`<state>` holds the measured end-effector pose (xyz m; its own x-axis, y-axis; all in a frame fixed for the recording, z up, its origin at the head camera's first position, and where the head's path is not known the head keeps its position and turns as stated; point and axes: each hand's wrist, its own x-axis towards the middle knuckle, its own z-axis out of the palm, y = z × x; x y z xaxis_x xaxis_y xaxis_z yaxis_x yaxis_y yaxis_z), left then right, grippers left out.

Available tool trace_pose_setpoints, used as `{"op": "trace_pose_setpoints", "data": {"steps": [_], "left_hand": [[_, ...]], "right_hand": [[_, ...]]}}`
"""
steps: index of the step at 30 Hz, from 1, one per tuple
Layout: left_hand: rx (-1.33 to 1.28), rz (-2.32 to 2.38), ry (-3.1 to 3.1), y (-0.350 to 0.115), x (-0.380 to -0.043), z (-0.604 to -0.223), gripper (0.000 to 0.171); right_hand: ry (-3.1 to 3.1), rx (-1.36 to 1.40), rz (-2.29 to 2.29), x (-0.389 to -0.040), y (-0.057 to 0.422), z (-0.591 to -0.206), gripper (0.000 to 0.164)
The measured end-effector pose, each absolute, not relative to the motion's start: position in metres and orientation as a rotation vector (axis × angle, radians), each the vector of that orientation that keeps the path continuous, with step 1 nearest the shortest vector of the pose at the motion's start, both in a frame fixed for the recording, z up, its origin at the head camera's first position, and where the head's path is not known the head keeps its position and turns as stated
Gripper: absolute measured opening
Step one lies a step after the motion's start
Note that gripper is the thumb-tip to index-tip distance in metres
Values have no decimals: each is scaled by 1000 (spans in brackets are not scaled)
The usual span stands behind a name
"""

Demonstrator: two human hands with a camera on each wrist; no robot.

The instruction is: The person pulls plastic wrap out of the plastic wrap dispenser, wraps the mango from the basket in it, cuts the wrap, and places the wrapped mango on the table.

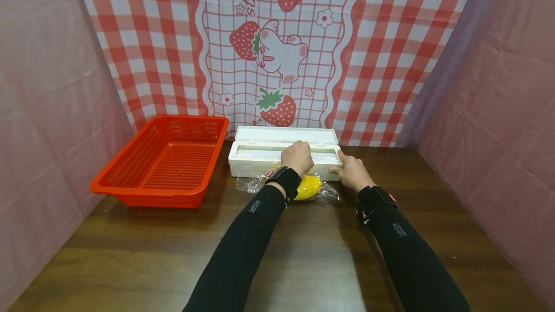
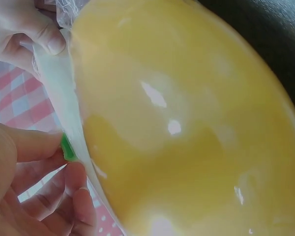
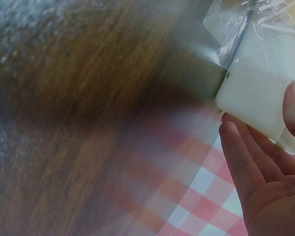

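Observation:
A long white cling film dispenser box (image 1: pixel 247 162) stands at the back of the table with its lid (image 1: pixel 286 134) raised. Against its front lies a smooth yellow oval thing (image 1: pixel 309 188), with clear film (image 1: pixel 330 193) around it and spread to both sides. My left hand (image 1: pixel 297 157) is over the middle of the box; in the left wrist view its thumb and finger pinch a small green slider (image 2: pixel 67 148) on the box edge. At the right end my right hand (image 1: pixel 353 173) grips the box, thumb on one face and fingers against the end, as the right wrist view shows.
An orange-red plastic basket (image 1: pixel 100 183) is to the left of the box. Behind stands a red checked strawberry cloth (image 1: pixel 381 66), and pink sheets (image 1: pixel 490 110) close off both sides. The brown wooden table (image 1: pixel 321 249) extends in front.

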<state>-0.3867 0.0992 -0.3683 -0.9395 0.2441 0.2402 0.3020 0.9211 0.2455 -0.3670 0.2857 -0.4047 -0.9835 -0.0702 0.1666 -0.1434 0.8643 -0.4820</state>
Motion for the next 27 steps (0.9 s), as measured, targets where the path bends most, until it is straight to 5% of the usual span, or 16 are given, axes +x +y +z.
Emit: {"op": "trace_pose_setpoints", "data": {"steps": [27], "left_hand": [[-399, -513, -2916, 80, -391, -366, 20]], "right_hand": [[-2927, 156, 798, -366, 287, -400, 76]]}}
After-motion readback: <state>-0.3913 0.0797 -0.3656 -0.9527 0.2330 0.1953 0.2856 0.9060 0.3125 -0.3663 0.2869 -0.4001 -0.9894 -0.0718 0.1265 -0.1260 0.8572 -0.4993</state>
